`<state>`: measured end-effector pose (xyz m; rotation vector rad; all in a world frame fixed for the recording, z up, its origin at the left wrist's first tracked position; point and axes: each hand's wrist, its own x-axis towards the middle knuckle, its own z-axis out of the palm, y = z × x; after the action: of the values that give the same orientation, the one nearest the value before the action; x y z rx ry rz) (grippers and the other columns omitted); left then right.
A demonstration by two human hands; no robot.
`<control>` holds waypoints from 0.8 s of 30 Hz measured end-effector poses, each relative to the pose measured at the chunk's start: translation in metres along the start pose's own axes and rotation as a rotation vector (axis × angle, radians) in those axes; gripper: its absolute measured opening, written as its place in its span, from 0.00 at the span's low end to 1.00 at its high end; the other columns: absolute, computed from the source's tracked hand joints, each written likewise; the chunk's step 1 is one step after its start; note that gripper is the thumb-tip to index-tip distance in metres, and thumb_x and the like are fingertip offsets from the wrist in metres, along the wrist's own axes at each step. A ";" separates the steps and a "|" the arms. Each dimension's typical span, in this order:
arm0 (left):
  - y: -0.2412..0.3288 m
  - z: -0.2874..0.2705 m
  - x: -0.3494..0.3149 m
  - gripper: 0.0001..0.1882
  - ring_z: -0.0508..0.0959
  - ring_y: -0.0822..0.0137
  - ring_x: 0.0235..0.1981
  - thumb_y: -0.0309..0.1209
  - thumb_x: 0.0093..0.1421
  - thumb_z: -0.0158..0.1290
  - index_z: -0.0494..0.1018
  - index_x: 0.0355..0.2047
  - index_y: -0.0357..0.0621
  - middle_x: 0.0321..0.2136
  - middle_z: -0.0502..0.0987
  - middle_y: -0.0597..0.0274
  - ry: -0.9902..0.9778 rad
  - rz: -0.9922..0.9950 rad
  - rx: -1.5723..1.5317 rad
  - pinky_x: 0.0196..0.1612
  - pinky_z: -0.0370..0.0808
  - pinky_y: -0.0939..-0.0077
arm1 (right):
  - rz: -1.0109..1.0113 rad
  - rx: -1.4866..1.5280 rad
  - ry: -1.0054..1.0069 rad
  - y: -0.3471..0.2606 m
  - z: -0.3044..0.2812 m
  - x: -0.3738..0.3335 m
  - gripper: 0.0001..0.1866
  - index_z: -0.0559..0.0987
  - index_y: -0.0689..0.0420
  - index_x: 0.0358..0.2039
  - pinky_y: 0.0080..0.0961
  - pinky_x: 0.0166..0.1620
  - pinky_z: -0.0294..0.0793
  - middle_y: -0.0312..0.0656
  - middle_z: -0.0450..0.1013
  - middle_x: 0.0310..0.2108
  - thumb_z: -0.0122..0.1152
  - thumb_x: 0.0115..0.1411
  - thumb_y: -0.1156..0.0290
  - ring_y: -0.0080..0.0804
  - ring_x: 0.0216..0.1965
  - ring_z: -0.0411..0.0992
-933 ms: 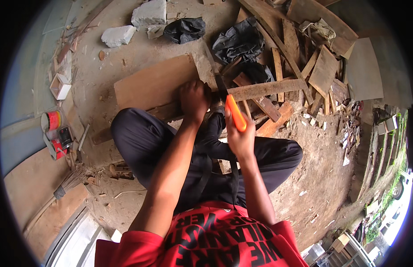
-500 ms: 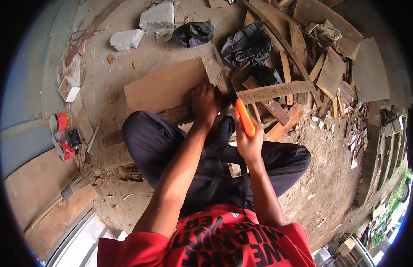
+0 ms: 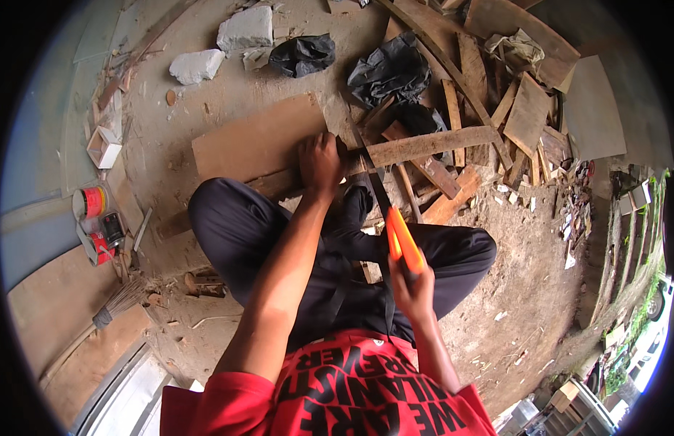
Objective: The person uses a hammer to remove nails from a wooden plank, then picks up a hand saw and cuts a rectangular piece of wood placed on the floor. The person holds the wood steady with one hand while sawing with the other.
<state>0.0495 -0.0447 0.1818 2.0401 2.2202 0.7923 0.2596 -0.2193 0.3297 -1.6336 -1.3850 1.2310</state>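
Saw [image 3: 381, 193] across plank [image 3: 435, 144]

The right hand [image 3: 413, 285] clasps the saw's orange handle [image 3: 405, 243]. The saw crosses the plank just right of the left hand [image 3: 321, 164], which rests curled on the plank; whether it grips the wood, I cannot tell.

Red short-sleeved shirt [image 3: 337, 400], black lettering [image 3: 355, 389], dark trousers [image 3: 337, 291]

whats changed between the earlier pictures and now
The right hand has drawn the orange-handled metal saw back toward the person's body, so more of its dark blade shows on the near side of the long, narrow brown wooden plank. Nothing was grasped or released: the left hand stays left of the blade.
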 end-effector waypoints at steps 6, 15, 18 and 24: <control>0.004 0.002 0.002 0.12 0.78 0.49 0.36 0.38 0.59 0.57 0.73 0.28 0.43 0.30 0.78 0.53 0.039 -0.036 -0.038 0.43 0.71 0.53 | 0.047 -0.051 0.080 -0.018 -0.018 -0.046 0.09 0.76 0.65 0.41 0.25 0.36 0.75 0.45 0.78 0.28 0.63 0.62 0.78 0.26 0.31 0.77; 0.001 0.002 0.000 0.12 0.77 0.48 0.36 0.37 0.59 0.56 0.73 0.26 0.42 0.28 0.77 0.51 0.050 -0.002 -0.119 0.42 0.70 0.51 | -0.113 -0.152 0.100 -0.026 0.038 0.061 0.11 0.75 0.64 0.41 0.29 0.33 0.74 0.52 0.77 0.27 0.66 0.63 0.73 0.35 0.33 0.79; 0.002 -0.004 -0.001 0.08 0.77 0.46 0.35 0.33 0.58 0.54 0.73 0.26 0.41 0.28 0.77 0.50 0.056 -0.029 -0.118 0.42 0.70 0.51 | 0.009 -0.168 0.093 -0.037 -0.009 -0.026 0.08 0.76 0.64 0.35 0.26 0.30 0.75 0.51 0.76 0.22 0.66 0.62 0.75 0.26 0.30 0.81; 0.011 -0.003 0.002 0.09 0.78 0.51 0.38 0.35 0.58 0.55 0.76 0.27 0.43 0.31 0.79 0.53 0.003 -0.013 -0.036 0.44 0.71 0.55 | -0.133 -0.176 0.138 -0.023 0.031 0.070 0.11 0.76 0.64 0.36 0.39 0.30 0.74 0.58 0.75 0.23 0.65 0.63 0.69 0.54 0.31 0.79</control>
<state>0.0585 -0.0435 0.1888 2.0073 2.2021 0.8280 0.2225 -0.1486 0.3239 -1.6803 -1.5230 0.9248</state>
